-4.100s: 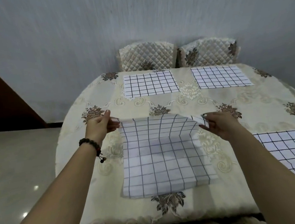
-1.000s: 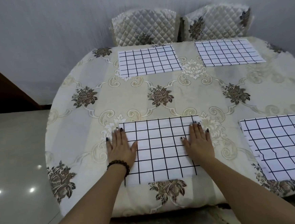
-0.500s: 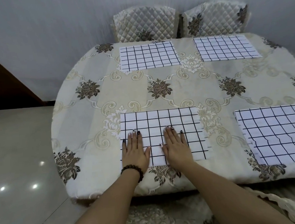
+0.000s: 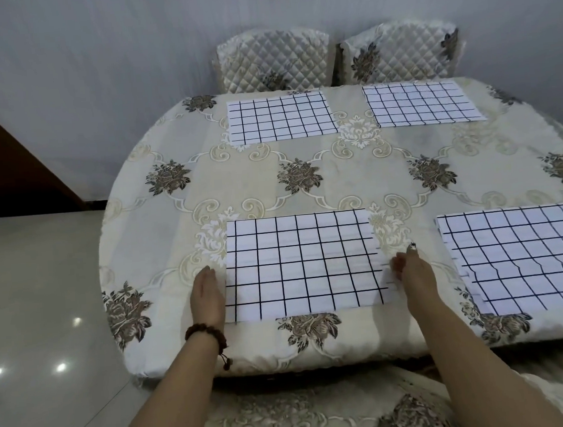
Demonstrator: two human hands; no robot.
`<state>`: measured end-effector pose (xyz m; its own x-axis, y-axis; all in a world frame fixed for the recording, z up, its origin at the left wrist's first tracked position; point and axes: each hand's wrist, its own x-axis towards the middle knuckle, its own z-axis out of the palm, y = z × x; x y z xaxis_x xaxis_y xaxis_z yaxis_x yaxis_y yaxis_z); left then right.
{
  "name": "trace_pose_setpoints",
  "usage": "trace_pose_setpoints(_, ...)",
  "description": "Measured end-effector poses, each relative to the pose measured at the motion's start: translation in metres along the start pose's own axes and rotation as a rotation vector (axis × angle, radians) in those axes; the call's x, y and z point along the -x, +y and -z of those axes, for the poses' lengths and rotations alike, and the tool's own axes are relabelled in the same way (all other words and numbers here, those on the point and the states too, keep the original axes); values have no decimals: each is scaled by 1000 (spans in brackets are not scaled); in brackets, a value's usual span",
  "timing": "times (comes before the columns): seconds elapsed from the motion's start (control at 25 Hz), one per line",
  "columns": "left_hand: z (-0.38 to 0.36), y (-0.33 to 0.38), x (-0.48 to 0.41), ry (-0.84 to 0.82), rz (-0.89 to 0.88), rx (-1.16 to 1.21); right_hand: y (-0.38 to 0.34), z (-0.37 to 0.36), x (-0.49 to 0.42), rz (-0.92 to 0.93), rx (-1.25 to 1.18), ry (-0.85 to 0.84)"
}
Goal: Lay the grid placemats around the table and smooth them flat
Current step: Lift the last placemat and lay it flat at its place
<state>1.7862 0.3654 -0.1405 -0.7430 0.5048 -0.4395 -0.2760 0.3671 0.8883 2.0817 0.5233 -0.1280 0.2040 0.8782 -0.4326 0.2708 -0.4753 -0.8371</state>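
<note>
A white placemat with a black grid [image 4: 302, 262] lies flat on the near side of the table [image 4: 354, 174], which has a cream floral cloth. My left hand [image 4: 207, 295] stands on its edge against the mat's left side, fingers together. My right hand [image 4: 412, 270] rests the same way at the mat's right side, fingers slightly curled. Neither hand holds anything. Another grid placemat [image 4: 526, 258] lies to the right, its lines wavy. Two more, one at far left [image 4: 281, 118] and one at far right [image 4: 421, 103], lie at the far side.
Two quilted chair backs, left [image 4: 275, 64] and right [image 4: 399, 52], stand behind the table against the grey wall. A padded seat with the same floral cover [image 4: 322, 412] sits below the near table edge. Glossy tiled floor [image 4: 39, 316] lies to the left.
My hands slid apart from the middle of the near placemat to its left and right edges. Four seconds ago I was holding that mat up by its far corners.
</note>
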Motion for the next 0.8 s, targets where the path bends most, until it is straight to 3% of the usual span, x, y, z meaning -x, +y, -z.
trace_pose_setpoints(0.12,0,-1,5,-54,69,140,4,0,4,-59,-109,-31)
trace_pose_setpoints(0.36,-2,2,16,-56,84,192,8,-2,15,-73,-193,-73)
trace_pose_setpoints(0.8,0,-3,27,-45,90,127,10,-1,32,2,-75,-84)
